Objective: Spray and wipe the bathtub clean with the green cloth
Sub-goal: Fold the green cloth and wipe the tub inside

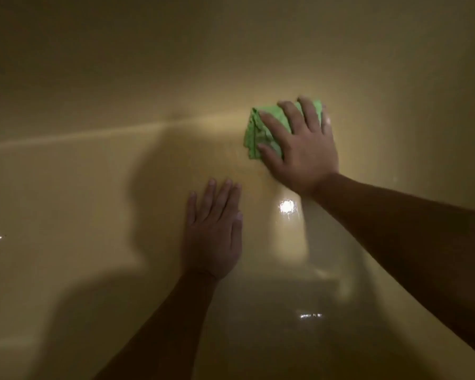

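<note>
- Against the far wall of the bathtub (93, 174), my right hand (305, 149) presses the green cloth (261, 133), fingers spread straight.
- Nearer, leftward, my left hand (214, 237) rests flat, fingers straight, empty.

Green cloth (261, 133) is pressed flat against the bathtub (93, 201) wall by the right hand (305, 149), fingers spread, cloth showing at its 10 o'clock. Left hand (214, 234) is laid flat on the tub, fingers straight, at 7 o'clock of the right. Glare spot (287, 207) is seen between them. Dim lighting.
</note>
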{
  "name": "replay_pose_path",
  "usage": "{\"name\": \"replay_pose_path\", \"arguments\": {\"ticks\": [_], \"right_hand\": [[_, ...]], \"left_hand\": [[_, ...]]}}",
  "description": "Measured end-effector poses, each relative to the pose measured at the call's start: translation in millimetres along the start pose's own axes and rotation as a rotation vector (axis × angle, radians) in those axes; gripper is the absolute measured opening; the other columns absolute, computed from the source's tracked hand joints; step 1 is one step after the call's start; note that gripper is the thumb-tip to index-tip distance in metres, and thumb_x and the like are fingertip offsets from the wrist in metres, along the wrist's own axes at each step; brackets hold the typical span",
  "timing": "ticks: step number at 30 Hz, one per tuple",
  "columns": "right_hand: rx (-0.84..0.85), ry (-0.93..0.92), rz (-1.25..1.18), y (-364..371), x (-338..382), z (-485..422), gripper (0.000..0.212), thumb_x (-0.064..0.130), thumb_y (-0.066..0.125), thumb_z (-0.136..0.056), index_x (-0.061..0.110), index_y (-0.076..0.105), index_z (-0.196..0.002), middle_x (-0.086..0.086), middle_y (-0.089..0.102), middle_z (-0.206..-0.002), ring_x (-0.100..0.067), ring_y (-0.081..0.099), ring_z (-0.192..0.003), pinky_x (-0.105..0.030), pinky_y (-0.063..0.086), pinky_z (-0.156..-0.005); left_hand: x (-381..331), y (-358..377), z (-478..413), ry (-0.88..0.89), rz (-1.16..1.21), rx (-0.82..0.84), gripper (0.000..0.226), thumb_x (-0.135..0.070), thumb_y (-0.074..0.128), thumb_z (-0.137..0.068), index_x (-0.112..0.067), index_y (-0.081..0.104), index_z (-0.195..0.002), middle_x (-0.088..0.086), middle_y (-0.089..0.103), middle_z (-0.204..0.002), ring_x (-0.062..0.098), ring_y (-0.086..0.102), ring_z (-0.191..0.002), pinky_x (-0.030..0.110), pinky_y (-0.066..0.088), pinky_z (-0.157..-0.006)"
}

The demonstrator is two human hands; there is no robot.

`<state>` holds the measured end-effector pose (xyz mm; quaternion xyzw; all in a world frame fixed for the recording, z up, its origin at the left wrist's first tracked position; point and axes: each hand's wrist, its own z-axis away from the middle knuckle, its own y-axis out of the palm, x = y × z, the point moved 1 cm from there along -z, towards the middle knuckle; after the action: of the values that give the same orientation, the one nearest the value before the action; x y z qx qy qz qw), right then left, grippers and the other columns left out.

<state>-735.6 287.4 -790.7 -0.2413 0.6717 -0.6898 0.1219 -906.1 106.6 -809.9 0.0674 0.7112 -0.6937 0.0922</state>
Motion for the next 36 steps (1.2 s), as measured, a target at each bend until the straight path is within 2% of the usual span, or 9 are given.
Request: {"name": "replay_pose_path", "arguments": {"ticks": [5, 10, 14, 20, 23, 25, 31, 33, 36], "right_hand": [[0.046, 0.009, -0.054, 4, 36, 67, 0.058, 0.056, 0.039, -0.104, 0.036, 0.037, -0.158, -0.01, 0.036, -0.164, -0.04, 0.021, -0.155, -0.062, 0.019, -0.122], [0.354, -0.498, -0.125, -10, 54, 202, 0.052, 0.056, 0.045, -0.102, 0.039, 0.046, -0.151, -0.006, 0.044, -0.159, -0.041, 0.032, -0.151, -0.067, 0.026, -0.119], [0.329, -0.82, -0.038, -2, 27, 149, 0.052, 0.062, 0.049, -0.1, 0.038, 0.053, -0.146, -0.007, 0.052, -0.152, -0.041, 0.045, -0.143, -0.063, 0.031, -0.118], [0.024, -0.2, -0.026, 7, 14, 1, 0.059, 0.059, 0.046, -0.101, 0.031, 0.048, -0.152, -0.011, 0.048, -0.153, -0.042, 0.034, -0.147, -0.064, 0.028, -0.118], [-0.023, 0.064, -0.052, 7, 41, 15, 0.059, 0.057, 0.04, -0.104, 0.036, 0.035, -0.159, -0.009, 0.037, -0.162, -0.038, 0.02, -0.155, -0.062, 0.018, -0.123], [0.015, 0.078, -0.089, 7, 64, 64, 0.059, 0.055, 0.043, -0.103, 0.037, 0.036, -0.159, -0.01, 0.037, -0.163, -0.039, 0.021, -0.155, -0.062, 0.019, -0.122], [0.405, -0.565, -0.153, -5, 95, 199, 0.055, 0.061, 0.042, -0.102, 0.042, 0.042, -0.154, -0.003, 0.042, -0.16, -0.039, 0.03, -0.153, -0.065, 0.022, -0.121], [0.402, -0.72, -0.11, -1, 85, 176, 0.055, 0.063, 0.044, -0.102, 0.041, 0.046, -0.152, -0.003, 0.045, -0.157, -0.038, 0.035, -0.15, -0.063, 0.024, -0.121], [0.273, -0.699, -0.068, 14, 77, 115, 0.054, 0.06, 0.047, -0.101, 0.034, 0.053, -0.147, -0.008, 0.05, -0.153, -0.041, 0.041, -0.145, -0.06, 0.026, -0.12]], "left_hand": [[9, -1, 2, -0.02, 0.013, 0.014, 0.055, -0.031, 0.037, -0.107, -0.018, 0.038, -0.16, -0.002, 0.036, -0.167, 0.025, 0.024, -0.158, 0.055, 0.016, -0.127], [15, -9, 15, -0.09, 0.024, 0.054, 0.056, -0.031, 0.036, -0.106, -0.016, 0.038, -0.16, -0.001, 0.035, -0.167, 0.027, 0.023, -0.158, 0.055, 0.017, -0.127], [17, -7, 14, -0.087, 0.03, 0.037, 0.056, -0.03, 0.039, -0.105, -0.017, 0.039, -0.16, -0.001, 0.037, -0.166, 0.026, 0.022, -0.158, 0.056, 0.017, -0.126], [23, -6, 11, -0.023, 0.021, 0.003, 0.055, -0.029, 0.042, -0.105, -0.015, 0.04, -0.159, 0.0, 0.039, -0.165, 0.028, 0.025, -0.157, 0.058, 0.017, -0.126], [27, -7, 10, -0.016, 0.031, 0.011, 0.055, -0.03, 0.042, -0.106, -0.016, 0.041, -0.158, 0.0, 0.039, -0.165, 0.027, 0.026, -0.157, 0.056, 0.017, -0.126], [29, -10, 20, -0.054, 0.018, 0.029, 0.055, -0.031, 0.04, -0.107, -0.015, 0.039, -0.159, 0.0, 0.037, -0.166, 0.026, 0.025, -0.157, 0.055, 0.016, -0.127], [55, -23, 77, 0.007, -0.058, 0.122, 0.059, -0.036, 0.035, -0.108, -0.013, 0.032, -0.163, 0.003, 0.029, -0.17, 0.028, 0.017, -0.159, 0.06, 0.017, -0.126], [61, -26, 79, 0.02, -0.072, 0.127, 0.059, -0.037, 0.034, -0.108, -0.015, 0.032, -0.163, 0.002, 0.03, -0.169, 0.027, 0.017, -0.16, 0.061, 0.017, -0.125], [63, -24, 69, 0.0, -0.079, 0.111, 0.058, -0.039, 0.034, -0.108, -0.017, 0.034, -0.162, -0.001, 0.03, -0.169, 0.026, 0.019, -0.159, 0.062, 0.018, -0.124]]}}
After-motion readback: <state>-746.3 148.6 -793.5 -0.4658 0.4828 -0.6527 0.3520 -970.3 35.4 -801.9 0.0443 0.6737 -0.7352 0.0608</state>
